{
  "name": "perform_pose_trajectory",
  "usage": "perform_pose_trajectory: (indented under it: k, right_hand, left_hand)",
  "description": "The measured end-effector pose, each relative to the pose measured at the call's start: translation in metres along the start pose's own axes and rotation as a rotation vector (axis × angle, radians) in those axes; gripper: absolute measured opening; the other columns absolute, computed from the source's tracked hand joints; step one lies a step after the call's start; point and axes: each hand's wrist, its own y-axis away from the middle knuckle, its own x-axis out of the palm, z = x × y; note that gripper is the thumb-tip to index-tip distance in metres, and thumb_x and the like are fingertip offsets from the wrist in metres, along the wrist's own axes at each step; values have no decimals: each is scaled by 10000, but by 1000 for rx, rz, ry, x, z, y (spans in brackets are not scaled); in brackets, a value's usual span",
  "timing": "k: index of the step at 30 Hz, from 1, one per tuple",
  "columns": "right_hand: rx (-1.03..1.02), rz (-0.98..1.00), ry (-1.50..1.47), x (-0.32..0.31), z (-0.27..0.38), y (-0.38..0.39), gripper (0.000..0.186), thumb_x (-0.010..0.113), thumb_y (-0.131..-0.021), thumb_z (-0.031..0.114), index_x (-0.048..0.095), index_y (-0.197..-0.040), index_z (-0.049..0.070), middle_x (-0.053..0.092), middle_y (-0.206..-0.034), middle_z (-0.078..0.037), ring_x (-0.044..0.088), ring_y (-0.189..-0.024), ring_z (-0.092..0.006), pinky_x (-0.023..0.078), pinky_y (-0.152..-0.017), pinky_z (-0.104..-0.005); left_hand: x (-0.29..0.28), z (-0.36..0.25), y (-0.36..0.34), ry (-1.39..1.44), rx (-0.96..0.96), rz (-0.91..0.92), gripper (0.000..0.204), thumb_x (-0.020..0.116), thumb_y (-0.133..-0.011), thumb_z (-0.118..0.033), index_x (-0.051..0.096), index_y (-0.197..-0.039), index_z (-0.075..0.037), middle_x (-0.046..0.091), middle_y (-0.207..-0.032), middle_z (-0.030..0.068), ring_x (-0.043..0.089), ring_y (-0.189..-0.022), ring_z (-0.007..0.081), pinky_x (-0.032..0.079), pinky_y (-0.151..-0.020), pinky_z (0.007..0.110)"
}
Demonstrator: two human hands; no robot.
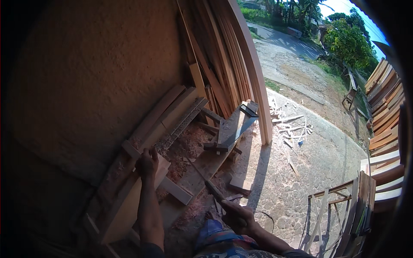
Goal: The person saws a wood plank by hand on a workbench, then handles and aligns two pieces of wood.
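The right hand's fingers are wrapped round the dark handle of a slim tool. The left hand's fingers curl down at the block — whether they grip it or only rest there, I cannot tell. Shavings litter the low bench; planks lean by a rough wall, and sunlit concrete spreads to the right. The tool runs forward and left from the right fingers — its thin tip well apart from the left ones.
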Motion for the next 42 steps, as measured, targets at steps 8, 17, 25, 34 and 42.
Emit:
perform_pose_trajectory:
  k: [8, 17, 25, 34, 42]
  right_hand:
    - [-80, -90, 58, 8, -11, 30, 646, 738, -769, -44, 571, -1387, 37, 602, -685, -33, 576, -576, -107, 476, -545, -278]
    - [-22, -101, 49, -12, 2, 49, 631, 765, -854, 45, 533, -1440, 86, 652, -758, -83, 629, -621, -156, 492, -573, -312]
    - [-73, -77, 83, -14, 4, 51, 648, 754, -850, 35, 516, -1451, 86, 660, -763, -103, 637, -595, -198, 481, -543, -349]
    - [-93, -54, 171, -4, -7, 39, 579, 755, -787, 13, 590, -1341, 46, 696, -815, -124, 668, -579, -230, 505, -520, -345]
    - [-135, -37, 124, -1, -18, 33, 628, 756, -751, -24, 574, -1350, 29, 660, -763, -118, 639, -563, -219, 475, -503, -333]
  left_hand:
    - [8, 24, -25, -13, 67, -35, 502, 461, -995, -522, 698, -942, -83, 710, -838, 232, 690, -816, 449, 539, -736, 546]
    - [4, 12, -21, 87, 16, 26, 465, 509, -986, -483, 743, -1097, -97, 731, -930, 215, 699, -898, 422, 555, -773, 502]
    - [0, 15, -30, 158, -60, 32, 510, 498, -986, -505, 731, -1012, -52, 707, -938, 253, 678, -909, 439, 533, -762, 512]
    - [6, 30, -47, 97, -45, 7, 450, 506, -975, -473, 730, -970, -83, 707, -972, 244, 667, -963, 453, 530, -819, 541]
    - [-23, 20, -36, 3, 7, 233, 547, 684, -855, -437, 604, -1274, -94, 618, -1256, 254, 626, -1116, 428, 522, -897, 507]
